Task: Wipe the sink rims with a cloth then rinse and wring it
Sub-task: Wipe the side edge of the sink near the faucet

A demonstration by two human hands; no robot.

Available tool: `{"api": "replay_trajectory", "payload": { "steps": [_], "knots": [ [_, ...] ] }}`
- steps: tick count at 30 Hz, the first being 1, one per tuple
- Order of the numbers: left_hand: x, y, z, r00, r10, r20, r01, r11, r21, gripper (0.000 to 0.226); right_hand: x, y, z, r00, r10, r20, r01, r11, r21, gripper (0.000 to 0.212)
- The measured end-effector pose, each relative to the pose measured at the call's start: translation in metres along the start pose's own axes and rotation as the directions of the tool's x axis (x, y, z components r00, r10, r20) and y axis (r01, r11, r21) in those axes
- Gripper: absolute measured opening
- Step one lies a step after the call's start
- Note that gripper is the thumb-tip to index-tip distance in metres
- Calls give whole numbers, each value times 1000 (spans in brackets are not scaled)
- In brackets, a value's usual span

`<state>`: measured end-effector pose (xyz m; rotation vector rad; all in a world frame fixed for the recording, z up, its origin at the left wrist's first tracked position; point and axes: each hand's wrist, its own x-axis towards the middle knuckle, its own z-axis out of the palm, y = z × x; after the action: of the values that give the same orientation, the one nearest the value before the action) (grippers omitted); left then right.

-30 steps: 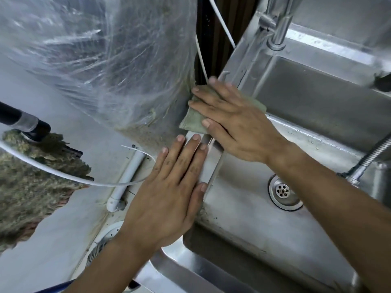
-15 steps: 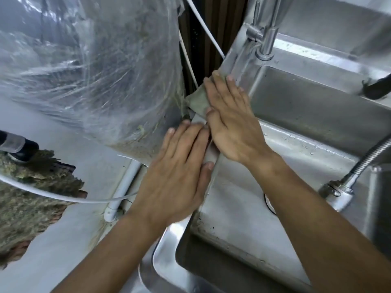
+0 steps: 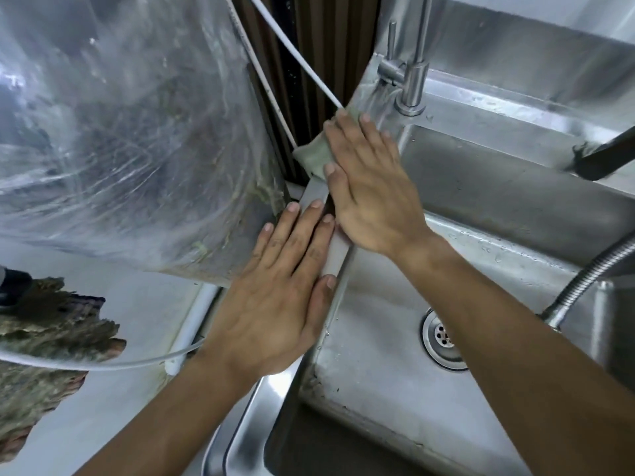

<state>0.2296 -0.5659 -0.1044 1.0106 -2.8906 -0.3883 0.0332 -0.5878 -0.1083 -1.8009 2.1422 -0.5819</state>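
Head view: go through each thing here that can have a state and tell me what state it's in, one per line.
Cloth: flat on the sink's left rim, pressed under the right hand.
Right hand: fingers straight, pressing the cloth.
Left hand: flat, fingers straight, resting on the rim.
Sink rim: bare metal between the hands.
Tap: no water seen running.
Drain: unplugged, strainer visible.
Basin: no standing water.

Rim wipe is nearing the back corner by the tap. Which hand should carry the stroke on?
Right. The right hand already presses flat on the green cloth at the rim's far end near the tap. The left hand lies flat on the rim, clothless.
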Motion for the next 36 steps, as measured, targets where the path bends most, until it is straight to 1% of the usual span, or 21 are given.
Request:
{"api": "replay_trajectory", "payload": {
  "steps": [3,6,8,11,14,16,19,22,26,28,30,31,32,33,34,36],
  "knots": [
    [1,0,0,1000,-4,-5,4,1000,-10,61,30,17,-9,1000,10,6,-10,997,-75,58],
    [1,0,0,1000,-13,-8,12,1000,-26,61,43,27,-12,1000,28,3,-27,994,-106,58],
    [1,0,0,1000,-15,-4,14,999,-36,61,44,26,-10,998,56,-1,-56,994,-94,58],
    [0,-1,0,1000,-12,6,12,1000,-25,61,29,15,-8,997,77,17,-76,997,-30,58],
    [0,0,0,1000,-15,16,15,1000,-7,63,-9,2,-6,996,-6,86,2,999,42,57],
    [-1,1,0,1000,-18,11,18,1000,4,63,-32,-3,-4,992,-56,110,52,998,46,57],
    [-2,2,1,1000,-19,7,19,1000,22,63,-28,4,-9,989,-50,136,51,999,0,58],
    [-2,2,2,1000,-16,-1,16,1000,26,63,8,20,-17,995,10,103,-4,998,-61,59],
    [-1,0,4,1000,-8,-5,8,1000,18,62,47,32,-18,999,15,41,-6,980,-200,63],
    [0,-2,4,1000,-4,-5,4,1000,17,62,51,27,-15,999,37,11,-34,979,-200,65],
    [-1,-1,3,1000,-5,-6,5,1000,13,62,42,21,-14,997,37,-69,-45,992,-119,64],
    [-1,-1,3,1000,-5,-8,5,1000,7,62,34,21,-15,994,1,-106,-8,998,-64,61],
    [-1,-1,3,1000,-6,-10,6,1000,1,62,27,24,-17,992,-62,-108,58,998,-36,58],
    [-1,0,2,1000,-6,-12,6,1000,-2,62,22,30,-21,987,-143,-70,141,989,-42,56],
    [-1,0,2,1000,-5,-17,5,1000,-3,62,20,37,-26,975,-221,4,221,973,-68,56],
    [0,0,3,1000,3,-26,-3,1000,-5,62,28,49,-33,945,-292,149,310,943,-118,56]
  ]
}}
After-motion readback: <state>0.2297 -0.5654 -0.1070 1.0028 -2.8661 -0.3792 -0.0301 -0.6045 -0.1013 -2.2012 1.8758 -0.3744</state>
